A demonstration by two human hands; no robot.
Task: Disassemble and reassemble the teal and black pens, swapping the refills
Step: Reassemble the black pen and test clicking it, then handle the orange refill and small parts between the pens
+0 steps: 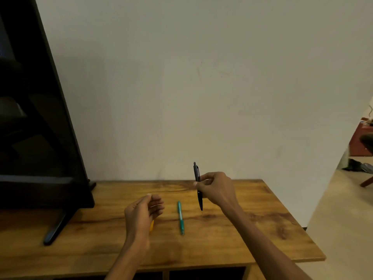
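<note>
A plain pale wall (201,77) stands behind a brown wooden table (262,229). A big black flat screen (36,118) stands on the table's left side. The right hand (216,188) holds the slim black pen (198,184) upright above the table. The left hand (141,213) hangs loose, holding nothing. The thin teal pen (180,217) lies flat between the hands. A small yellow thing (151,225) peeks out beside the left hand.

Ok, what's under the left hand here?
A sliver of something yellow-orange shows below the left hand, lying on the wooden table. The hand covers most of it, so what it is cannot be told. The hand itself holds nothing.
</note>
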